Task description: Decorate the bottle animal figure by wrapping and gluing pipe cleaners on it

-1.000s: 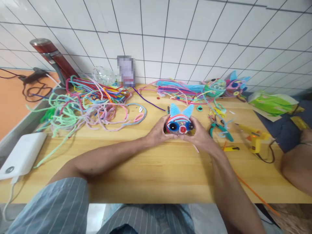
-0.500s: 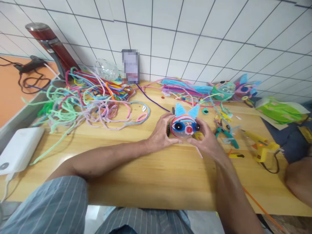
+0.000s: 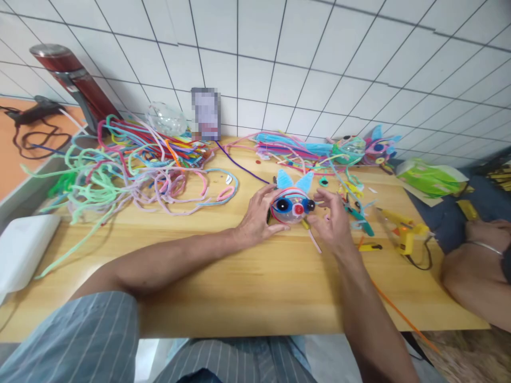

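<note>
A clear plastic ball [image 3: 288, 216] made up as an animal head is before me. It has blue fuzzy ears [image 3: 304, 182], big black-and-blue eyes, a red nose and pink and blue pipe cleaners across its top. My left hand [image 3: 257, 218] grips its left side, thumb under the front. My right hand [image 3: 332, 215] stands just right of it, fingers apart and curved, holding nothing that I can see. A thin pale pink strip [image 3: 314, 241] lies below the ball. Beyond my right hand are green-handled pliers [image 3: 364, 222].
Tangled pipe cleaners [image 3: 91, 175] cover the left, near a white power bank [image 3: 27, 250] and a red flask [image 3: 75, 85]. A phone [image 3: 206, 113] leans on the wall. Right are a yellow glue gun [image 3: 407, 236], a yellow cutter [image 3: 369, 247] and another person's arm [image 3: 471, 271].
My right hand has let go of the ball and moved slightly away to its right, fingers opening. My left hand keeps its hold. The camera view has shifted a little to the right.
</note>
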### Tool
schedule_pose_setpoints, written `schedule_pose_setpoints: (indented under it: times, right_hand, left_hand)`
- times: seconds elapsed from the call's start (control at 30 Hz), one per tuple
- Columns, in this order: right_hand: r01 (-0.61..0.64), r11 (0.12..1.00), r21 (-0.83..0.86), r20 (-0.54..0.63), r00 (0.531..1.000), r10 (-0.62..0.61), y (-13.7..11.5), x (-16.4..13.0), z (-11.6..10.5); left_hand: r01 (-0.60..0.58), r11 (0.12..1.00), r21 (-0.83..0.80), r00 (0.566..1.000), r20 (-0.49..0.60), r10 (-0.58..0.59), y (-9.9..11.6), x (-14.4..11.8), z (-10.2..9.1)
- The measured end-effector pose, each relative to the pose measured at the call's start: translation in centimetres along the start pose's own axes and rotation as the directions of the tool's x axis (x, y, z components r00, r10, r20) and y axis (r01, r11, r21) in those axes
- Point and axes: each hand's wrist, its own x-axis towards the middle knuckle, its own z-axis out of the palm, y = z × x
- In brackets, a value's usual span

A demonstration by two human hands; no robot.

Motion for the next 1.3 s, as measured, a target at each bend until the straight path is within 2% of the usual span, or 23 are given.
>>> schedule_pose_setpoints:
  times: [0.13,0.27,0.33,0.43,0.57,0.67,0.77,1.1,1.3]
  right_hand:
    - [0.013,0.999,-0.03,-0.176,0.984,-0.018,0.0,-0.1,0.3]
    - [-0.071,0.997,0.003,-0.313,0.947,0.069,0.7,-0.5,0.9]
    - [-0.107,0.994,0.022,-0.343,0.933,0.108,1.0,-0.5,0.9]
    - [-0.104,0.994,0.04,-0.285,0.952,0.111,1.0,-0.4,0.8]
    - [-0.069,0.993,0.092,-0.062,0.995,0.075,0.8,-0.5,1.1]
    - [-0.107,0.993,0.054,0.083,0.991,0.103,0.9,-0.6,1.6]
    - [-0.164,0.986,-0.009,0.159,0.974,0.163,1.2,-0.6,2.1]
    - [-0.244,0.968,-0.062,0.11,0.962,0.249,1.7,-1.2,3.0]
    - [-0.196,0.98,-0.04,0.09,0.976,0.199,1.5,-1.1,3.5]
  left_hand:
    - [-0.031,0.999,-0.007,0.999,-0.007,0.031,-0.2,0.1,0.0]
    - [-0.011,0.999,-0.03,1.0,-0.001,0.011,-0.4,0.2,0.0]
    - [0.0,0.999,-0.045,1.0,0.007,0.0,-0.4,0.2,0.0]
    - [0.022,0.998,-0.059,1.0,0.017,-0.021,-0.4,0.2,0.0]
    - [0.03,0.996,-0.087,0.999,0.022,-0.028,-0.5,0.1,0.2]
    - [0.04,0.991,-0.131,0.999,0.042,-0.035,-0.6,0.1,0.2]
    - [0.042,0.984,-0.176,0.998,0.062,-0.031,-0.6,0.1,0.2]
    - [0.048,0.98,-0.193,0.995,0.097,-0.03,-0.2,-0.2,0.3]
    - [0.068,0.986,-0.151,0.991,0.126,-0.049,-0.3,-0.2,0.0]
